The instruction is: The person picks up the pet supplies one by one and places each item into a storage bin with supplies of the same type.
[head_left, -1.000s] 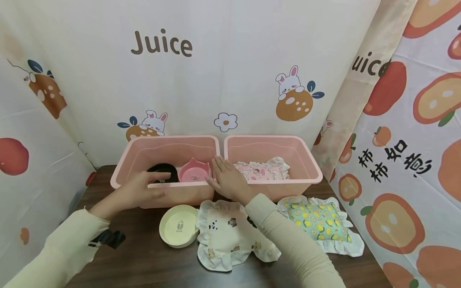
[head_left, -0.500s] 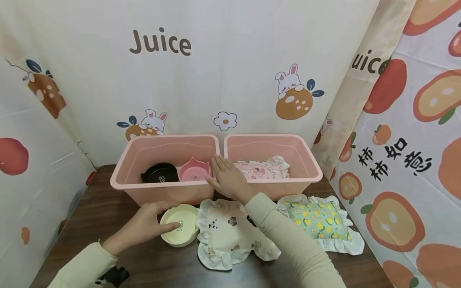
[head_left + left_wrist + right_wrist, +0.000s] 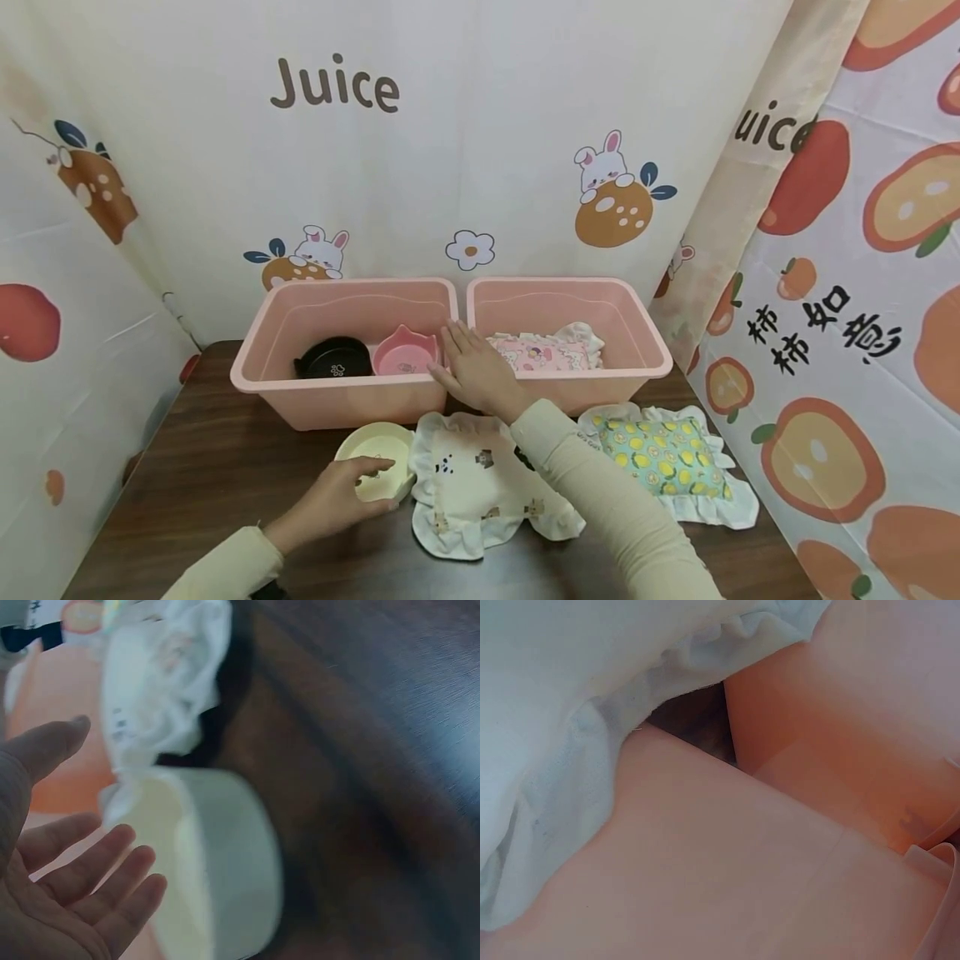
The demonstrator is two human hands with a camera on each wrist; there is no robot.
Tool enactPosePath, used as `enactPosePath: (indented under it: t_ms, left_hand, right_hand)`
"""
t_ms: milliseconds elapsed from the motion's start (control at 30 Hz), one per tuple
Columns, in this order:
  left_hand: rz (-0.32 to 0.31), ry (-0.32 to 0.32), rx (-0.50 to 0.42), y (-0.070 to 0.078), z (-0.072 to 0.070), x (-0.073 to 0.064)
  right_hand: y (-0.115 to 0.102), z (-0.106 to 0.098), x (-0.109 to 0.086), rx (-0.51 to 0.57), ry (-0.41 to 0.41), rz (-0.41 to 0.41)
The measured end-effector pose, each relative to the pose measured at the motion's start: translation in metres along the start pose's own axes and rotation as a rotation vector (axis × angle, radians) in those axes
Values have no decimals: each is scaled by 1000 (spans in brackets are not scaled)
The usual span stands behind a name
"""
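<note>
In front of the left bin, a left hand hangs, thumb and fingers parted, holding nothing, at a bowl that should prove light, stiff, slick and best pinched by its wall, as a right hand lies straight-fingered at the bin's right rim.

Head pic was bright & fairly even, w/ soft shadows under the pink tubs and dull sheen on the table near btm edge; printed curtain looked stretched toward the R edge. L wrist pic was dimmer: bowl blurred, ruffled cushion out of focus & washed out, left hand shaded, glare on table far R. R wrist pic was hazy, low-contrast, w/ warm orange glow on one tub.
</note>
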State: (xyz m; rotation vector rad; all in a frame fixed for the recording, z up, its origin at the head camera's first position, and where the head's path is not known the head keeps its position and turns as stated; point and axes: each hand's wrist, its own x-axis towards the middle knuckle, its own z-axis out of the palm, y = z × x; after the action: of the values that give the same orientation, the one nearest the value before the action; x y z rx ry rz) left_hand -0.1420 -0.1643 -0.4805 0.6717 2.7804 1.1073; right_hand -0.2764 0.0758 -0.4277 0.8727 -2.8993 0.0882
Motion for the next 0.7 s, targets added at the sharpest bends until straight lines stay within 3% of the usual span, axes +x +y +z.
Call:
enactPosePath:
  t_ms: [233, 433, 567, 700]
  left_hand:
    - [-7, -43, -28, -12, 26, -2]
    - [-32, -82, -47, -18, 37, 0]
    - [-47, -53, -56, -19, 40, 0]
    - [-68, 2, -1, -20, 45, 0]
  right_hand:
    - [1, -2, 0, -13, 11, 4]
    - [0, -3, 0, 4, -5, 3]
    - [-1, -3, 0, 10, -12, 8]
    - [-1, -2, -1, 12, -8, 11]
